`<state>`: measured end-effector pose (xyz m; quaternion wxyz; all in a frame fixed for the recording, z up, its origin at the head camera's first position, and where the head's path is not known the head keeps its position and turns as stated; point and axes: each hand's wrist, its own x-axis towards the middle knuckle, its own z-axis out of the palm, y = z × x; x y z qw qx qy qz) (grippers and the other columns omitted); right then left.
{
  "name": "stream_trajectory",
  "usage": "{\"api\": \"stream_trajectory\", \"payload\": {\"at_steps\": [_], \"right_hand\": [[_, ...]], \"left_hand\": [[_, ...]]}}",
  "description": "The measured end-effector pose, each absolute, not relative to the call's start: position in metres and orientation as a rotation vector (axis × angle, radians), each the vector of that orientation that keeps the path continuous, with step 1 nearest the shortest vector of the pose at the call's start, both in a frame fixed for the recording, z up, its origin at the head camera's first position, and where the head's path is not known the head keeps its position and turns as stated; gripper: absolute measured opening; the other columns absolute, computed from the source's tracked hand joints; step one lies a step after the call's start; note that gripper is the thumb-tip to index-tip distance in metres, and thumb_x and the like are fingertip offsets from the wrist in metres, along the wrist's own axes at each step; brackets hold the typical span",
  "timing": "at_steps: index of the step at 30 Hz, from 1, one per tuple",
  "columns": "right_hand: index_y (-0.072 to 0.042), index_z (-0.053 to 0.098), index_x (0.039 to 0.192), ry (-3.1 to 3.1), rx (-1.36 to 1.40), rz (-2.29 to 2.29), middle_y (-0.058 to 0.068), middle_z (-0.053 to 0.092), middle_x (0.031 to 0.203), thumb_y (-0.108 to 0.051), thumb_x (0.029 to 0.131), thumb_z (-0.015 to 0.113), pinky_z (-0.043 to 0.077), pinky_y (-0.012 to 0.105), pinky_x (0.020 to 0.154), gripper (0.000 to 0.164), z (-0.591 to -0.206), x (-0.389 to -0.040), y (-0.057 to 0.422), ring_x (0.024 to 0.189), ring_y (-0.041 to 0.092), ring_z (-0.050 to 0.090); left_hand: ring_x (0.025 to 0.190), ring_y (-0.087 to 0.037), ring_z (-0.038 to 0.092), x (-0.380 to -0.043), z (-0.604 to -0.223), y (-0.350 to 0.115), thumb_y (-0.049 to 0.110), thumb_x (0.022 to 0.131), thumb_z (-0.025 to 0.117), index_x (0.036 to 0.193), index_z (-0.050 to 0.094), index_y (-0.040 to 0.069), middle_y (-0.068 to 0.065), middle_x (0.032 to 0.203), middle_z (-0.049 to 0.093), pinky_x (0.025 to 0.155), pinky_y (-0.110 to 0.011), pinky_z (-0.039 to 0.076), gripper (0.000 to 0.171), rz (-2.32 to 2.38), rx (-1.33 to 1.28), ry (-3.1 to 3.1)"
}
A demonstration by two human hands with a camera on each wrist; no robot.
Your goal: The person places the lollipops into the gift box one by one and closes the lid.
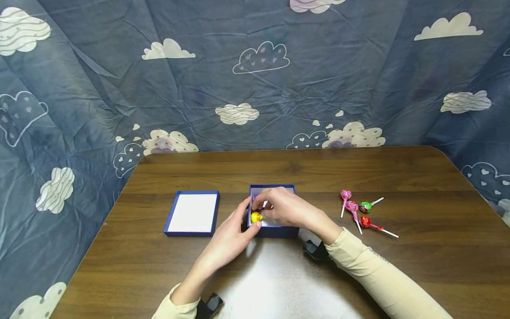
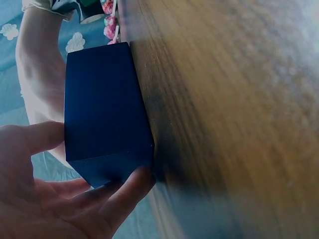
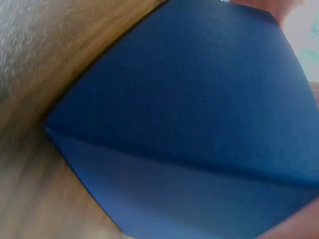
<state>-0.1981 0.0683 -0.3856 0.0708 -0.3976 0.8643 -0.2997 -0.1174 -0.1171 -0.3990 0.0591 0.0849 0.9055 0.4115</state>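
A blue box [image 1: 277, 232] with a pale inside stands on the table. My left hand [image 1: 229, 241] holds it at the near left corner, thumb at the front rim; in the left wrist view the fingers [image 2: 130, 191] curl along the box's side [image 2: 102, 104]. My right hand [image 1: 284, 207] reaches over the rim into the box, its fingers bent downward. A yellow lollipop [image 1: 256, 217] lies just below those fingertips, and part of a purple lollipop [image 1: 255, 196] shows behind them. I cannot tell whether the right fingers pinch a stick. In the right wrist view the box wall [image 3: 189, 89] hides the fingertips.
A lid with a blue rim [image 1: 217, 212] and white inside lies left of the box. To the right are two pink lollipops [image 1: 345, 195] [image 1: 352, 206], a green lollipop [image 1: 365, 206] and a red lollipop [image 1: 365, 222]. A cloud-patterned cloth [image 1: 255, 88] hangs behind the table [image 1: 438, 230].
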Motion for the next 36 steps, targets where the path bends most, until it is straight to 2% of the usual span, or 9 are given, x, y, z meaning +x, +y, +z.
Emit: {"api": "stream_trajectory", "payload": {"at_steps": [5, 12, 18, 25, 36], "right_hand": [[-0.008, 0.073, 0.101, 2.593, -1.168, -0.946, -0.001, 0.07, 0.095, 0.003, 0.085, 0.067, 0.053, 0.028, 0.073, 0.021, -0.378, -0.197, 0.076, 0.083, 0.013, 0.065], [-0.005, 0.072, 0.099, 2.588, -1.178, -0.954, 0.005, 0.069, 0.094, 0.004, 0.086, 0.065, 0.055, 0.038, 0.075, 0.018, -0.37, -0.19, 0.087, 0.083, 0.013, 0.063], [-0.007, 0.071, 0.102, 2.581, -1.181, -0.996, 0.004, 0.069, 0.095, 0.004, 0.087, 0.064, 0.055, 0.037, 0.074, 0.02, -0.362, -0.181, 0.099, 0.084, 0.012, 0.064], [-0.014, 0.071, 0.103, 2.609, -1.119, -1.056, -0.005, 0.066, 0.095, 0.001, 0.088, 0.065, 0.055, 0.033, 0.073, 0.022, -0.35, -0.172, 0.116, 0.085, 0.011, 0.063], [-0.013, 0.071, 0.108, 2.638, -1.013, -1.19, -0.004, 0.068, 0.102, 0.002, 0.09, 0.066, 0.054, 0.032, 0.078, 0.024, -0.329, -0.163, 0.157, 0.088, 0.012, 0.063]], "left_hand": [[0.126, -0.03, 0.051, -0.117, -0.399, -0.117, 0.036, 0.094, 0.061, 0.154, 0.031, 0.019, -0.013, 0.148, 0.045, 0.101, -0.052, 0.041, 0.069, 1.245, 0.283, 2.759], [0.128, -0.03, 0.049, -0.116, -0.399, -0.116, 0.035, 0.094, 0.062, 0.154, 0.032, 0.018, -0.013, 0.149, 0.044, 0.102, -0.052, 0.041, 0.069, 1.244, 0.282, 2.766], [0.127, -0.03, 0.05, -0.116, -0.399, -0.116, 0.036, 0.094, 0.061, 0.154, 0.031, 0.018, -0.012, 0.15, 0.044, 0.102, -0.053, 0.041, 0.069, 1.239, 0.277, 2.765], [0.127, -0.03, 0.05, -0.115, -0.398, -0.116, 0.039, 0.095, 0.061, 0.155, 0.03, 0.021, -0.01, 0.152, 0.041, 0.103, -0.053, 0.04, 0.07, 1.224, 0.25, 2.762], [0.127, -0.031, 0.05, -0.115, -0.398, -0.115, 0.041, 0.095, 0.061, 0.155, 0.03, 0.021, -0.01, 0.152, 0.04, 0.103, -0.053, 0.039, 0.071, 1.227, 0.25, 2.757]]}}
